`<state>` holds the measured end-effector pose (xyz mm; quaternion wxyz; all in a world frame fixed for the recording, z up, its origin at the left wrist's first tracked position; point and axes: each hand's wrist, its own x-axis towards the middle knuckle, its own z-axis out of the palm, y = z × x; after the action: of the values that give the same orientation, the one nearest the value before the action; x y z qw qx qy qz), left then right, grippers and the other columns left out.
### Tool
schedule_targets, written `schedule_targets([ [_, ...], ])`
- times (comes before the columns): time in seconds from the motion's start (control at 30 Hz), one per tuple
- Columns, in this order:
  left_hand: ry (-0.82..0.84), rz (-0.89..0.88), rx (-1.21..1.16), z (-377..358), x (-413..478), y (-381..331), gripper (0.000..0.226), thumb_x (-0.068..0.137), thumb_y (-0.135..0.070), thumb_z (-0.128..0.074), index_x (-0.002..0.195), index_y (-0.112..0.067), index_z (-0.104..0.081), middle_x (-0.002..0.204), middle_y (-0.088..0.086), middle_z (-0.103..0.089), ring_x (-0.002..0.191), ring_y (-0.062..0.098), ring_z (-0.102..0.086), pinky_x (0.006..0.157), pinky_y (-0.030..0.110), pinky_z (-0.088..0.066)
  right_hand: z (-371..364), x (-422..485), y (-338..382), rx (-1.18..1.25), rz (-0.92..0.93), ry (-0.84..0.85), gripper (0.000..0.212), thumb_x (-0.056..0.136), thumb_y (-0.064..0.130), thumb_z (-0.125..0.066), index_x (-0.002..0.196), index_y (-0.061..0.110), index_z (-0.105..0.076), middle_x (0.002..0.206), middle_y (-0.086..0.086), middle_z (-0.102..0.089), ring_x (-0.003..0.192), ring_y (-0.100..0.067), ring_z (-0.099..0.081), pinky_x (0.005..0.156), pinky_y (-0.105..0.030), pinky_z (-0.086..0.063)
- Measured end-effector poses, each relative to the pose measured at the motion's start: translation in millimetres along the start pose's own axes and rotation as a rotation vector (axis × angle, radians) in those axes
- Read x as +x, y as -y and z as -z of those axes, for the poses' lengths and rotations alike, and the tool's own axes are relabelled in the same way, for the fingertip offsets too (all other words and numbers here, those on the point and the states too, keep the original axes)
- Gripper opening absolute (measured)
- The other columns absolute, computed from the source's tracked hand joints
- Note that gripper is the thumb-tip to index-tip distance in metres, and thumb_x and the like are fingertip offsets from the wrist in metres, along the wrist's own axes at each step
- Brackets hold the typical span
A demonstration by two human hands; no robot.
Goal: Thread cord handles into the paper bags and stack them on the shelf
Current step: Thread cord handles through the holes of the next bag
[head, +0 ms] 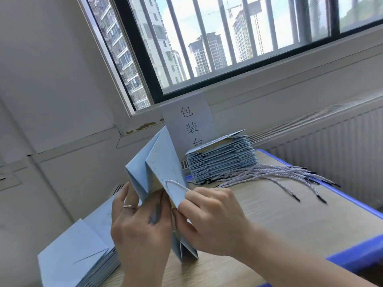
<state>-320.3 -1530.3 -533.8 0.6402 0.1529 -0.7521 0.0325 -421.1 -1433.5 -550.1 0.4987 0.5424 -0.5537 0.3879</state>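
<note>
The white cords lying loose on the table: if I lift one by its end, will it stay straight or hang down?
Probably it hangs limp: the cords lie in soft curves on the table. They look thin and twisted, so likely very light. The black tips seem stiffer.

One paper bag [163,162] stands between the left hand [141,220] and the right hand [211,216], with one cord [176,184] looped on it. On the bench [290,220] lie two piles of flat bags, the far-edge stack [221,160] and the near-left-corner stack [72,251], plus one bunch of loose cords [279,175], too many to count. One paper sign [188,123] stands behind.
</note>
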Motion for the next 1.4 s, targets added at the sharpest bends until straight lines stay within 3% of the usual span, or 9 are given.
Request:
schedule_targets([
  [0.2,0.114,-0.007,0.008,-4,-12,8,0.030,0.075,-0.035,-0.054,0.065,-0.018,-0.077,0.065,0.009,-0.059,0.086,0.046,-0.066,0.062,0.028,-0.041,0,0,1,-0.005,-0.015,0.015,0.034,0.087,0.018,-0.061,0.059,0.018,-0.042,0.057,0.002,-0.042,0.050,-0.018,-0.036,0.046,-0.028,-0.023],
  [0.4,0.146,0.027,-0.048,2,-17,7,0.031,0.081,-0.038,-0.055,0.081,-0.021,-0.081,0.105,0.015,-0.071,0.116,0.042,-0.058,0.078,0.038,-0.053,1,0,1,0.000,-0.023,0.021,0.035,0.088,0.018,-0.061,0.058,0.017,-0.044,0.056,0.002,-0.043,0.049,-0.018,-0.037,0.045,-0.028,-0.024],
  [0.53,0.001,0.038,-0.075,5,-10,2,0.032,0.092,-0.029,-0.052,0.097,-0.011,-0.078,0.125,0.021,-0.065,0.118,0.043,-0.056,0.087,0.020,-0.039,1,0,1,0.009,-0.023,0.034,0.033,0.087,0.018,-0.060,0.059,0.018,-0.044,0.056,0.002,-0.043,0.049,-0.018,-0.036,0.044,-0.029,-0.024],
  [0.7,0.001,0.055,-0.127,1,-4,-9,0.027,0.089,-0.029,-0.056,0.095,-0.015,-0.079,0.125,0.012,-0.066,0.118,0.036,-0.057,0.088,0.025,-0.042,2,0,2,0.020,-0.020,0.042,0.031,0.086,0.017,-0.059,0.059,0.018,-0.044,0.056,0.002,-0.043,0.049,-0.017,-0.036,0.047,-0.027,-0.021],
  [0.9,-0.008,0.078,-0.084,-4,-10,1,0.028,0.087,-0.027,-0.059,0.081,-0.010,-0.080,0.105,0.015,-0.073,0.117,0.039,-0.057,0.077,0.046,-0.054,0,-1,1,0.034,-0.048,0.068,0.031,0.087,0.020,-0.058,0.058,0.017,-0.046,0.054,0.004,-0.045,0.047,-0.017,-0.039,0.043,-0.028,-0.026],
  [1.03,0.044,0.019,-0.052,-2,-14,11,0.025,0.085,-0.026,-0.061,0.079,-0.011,-0.080,0.094,0.015,-0.072,0.120,0.042,-0.055,0.079,0.039,-0.051,1,-2,1,0.059,-0.055,0.117,0.032,0.086,0.022,-0.058,0.056,0.017,-0.047,0.052,0.005,-0.046,0.046,-0.017,-0.040,0.042,-0.027,-0.028],
  [1.27,0.108,0.075,-0.096,-1,-22,9,0.028,0.081,-0.031,-0.057,0.076,-0.016,-0.080,0.108,0.016,-0.071,0.126,0.042,-0.051,0.083,0.034,-0.045,4,-7,0,0.122,-0.056,0.295,0.034,0.078,0.023,-0.061,0.049,0.018,-0.043,0.043,0.005,-0.041,0.040,-0.019,-0.036,0.040,-0.025,-0.032],
  [1.33,0.128,0.114,-0.125,0,-21,5,0.026,0.080,-0.032,-0.058,0.073,-0.019,-0.080,0.112,0.013,-0.070,0.122,0.040,-0.054,0.081,0.034,-0.045,7,-7,0,0.123,-0.059,0.381,0.032,0.072,0.024,-0.059,0.048,0.018,-0.039,0.042,0.006,-0.034,0.037,-0.020,-0.032,0.041,-0.023,-0.029],
  [1.4,0.145,0.190,-0.217,3,-20,1,0.017,0.077,-0.032,-0.061,0.072,-0.030,-0.077,0.106,0.005,-0.068,0.107,0.025,-0.063,0.076,0.023,-0.044,9,-7,0,0.082,-0.038,0.467,0.031,0.069,0.027,-0.055,0.048,0.019,-0.034,0.043,0.006,-0.026,0.034,-0.020,-0.029,0.045,-0.021,-0.022],
])
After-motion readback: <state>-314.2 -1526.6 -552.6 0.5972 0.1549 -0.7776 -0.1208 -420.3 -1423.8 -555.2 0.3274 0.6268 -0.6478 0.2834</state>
